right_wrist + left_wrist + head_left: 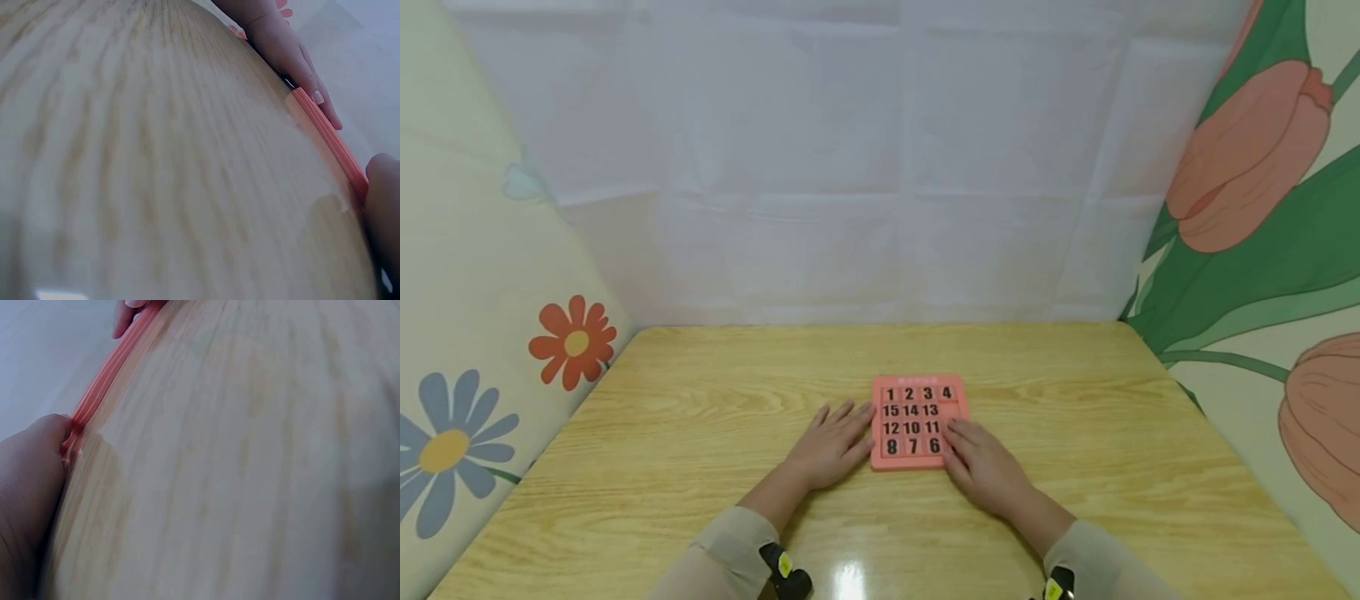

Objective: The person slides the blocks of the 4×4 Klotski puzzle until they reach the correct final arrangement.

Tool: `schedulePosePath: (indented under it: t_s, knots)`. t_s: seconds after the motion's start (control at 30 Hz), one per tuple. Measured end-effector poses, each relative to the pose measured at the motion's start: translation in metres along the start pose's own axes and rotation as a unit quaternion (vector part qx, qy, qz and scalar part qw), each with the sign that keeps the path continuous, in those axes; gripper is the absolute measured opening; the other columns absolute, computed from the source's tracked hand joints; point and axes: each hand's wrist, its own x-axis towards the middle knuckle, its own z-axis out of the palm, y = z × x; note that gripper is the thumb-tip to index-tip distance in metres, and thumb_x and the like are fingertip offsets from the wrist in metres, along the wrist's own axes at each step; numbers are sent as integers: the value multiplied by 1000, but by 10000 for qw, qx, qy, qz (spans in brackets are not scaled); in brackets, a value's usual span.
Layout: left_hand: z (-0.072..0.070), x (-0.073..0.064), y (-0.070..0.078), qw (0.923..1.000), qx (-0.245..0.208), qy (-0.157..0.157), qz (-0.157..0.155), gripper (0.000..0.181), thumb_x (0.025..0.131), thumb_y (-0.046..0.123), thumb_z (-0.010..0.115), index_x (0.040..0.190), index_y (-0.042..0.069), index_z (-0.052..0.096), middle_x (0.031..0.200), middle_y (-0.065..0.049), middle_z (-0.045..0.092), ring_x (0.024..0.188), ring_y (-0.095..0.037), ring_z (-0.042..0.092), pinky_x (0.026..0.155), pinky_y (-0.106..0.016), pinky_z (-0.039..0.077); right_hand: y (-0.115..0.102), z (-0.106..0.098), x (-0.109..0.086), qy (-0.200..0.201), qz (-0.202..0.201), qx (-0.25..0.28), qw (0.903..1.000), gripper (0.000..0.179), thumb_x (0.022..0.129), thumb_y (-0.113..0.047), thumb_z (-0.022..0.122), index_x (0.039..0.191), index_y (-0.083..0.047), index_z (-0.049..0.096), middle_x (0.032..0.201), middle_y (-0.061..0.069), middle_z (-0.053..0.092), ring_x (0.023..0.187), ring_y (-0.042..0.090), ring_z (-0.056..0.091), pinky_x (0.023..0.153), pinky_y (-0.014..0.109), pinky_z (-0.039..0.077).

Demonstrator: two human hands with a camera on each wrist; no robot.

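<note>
A pink sliding number puzzle (910, 465) lies flat on the table, its black-numbered tiles facing up. The top row reads 1, 2, 3, 4; below come 15, 14, 13 with a vacant slot at the right. Lower rows show 12, 10, 11 and 8, 7, 6, their right ends hidden by fingers. My left hand (829, 448) rests on the table, fingers extended, tips at the puzzle's left edge. On the opposite side, my right hand (988, 468) lies with extended fingers over the lower right edge. Both wrist views show the puzzle's thin side (103, 381) between the hands.
The wood-grain table (700, 383) carries the puzzle near its middle. A white creased sheet (812, 167) hangs behind it, with flower-patterned cloth (467, 250) at the left and tulip-patterned cloth (1247, 308) at the right.
</note>
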Motion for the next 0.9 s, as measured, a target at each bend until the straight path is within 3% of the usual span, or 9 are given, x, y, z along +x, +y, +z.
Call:
schedulePosePath:
  t_s: [0.9]
  knots:
    - [1, 0, -1, 10000, -30, -21, -42, 60, 104, 45, 36, 155, 14, 29, 161, -3, 30, 152, -31, 19, 124, -56, 7, 9, -1, 21, -234, 136, 229, 9994, 48, 102, -32, 49, 140, -4, 53, 149, 14, 48, 140, 33, 43, 118, 47, 33]
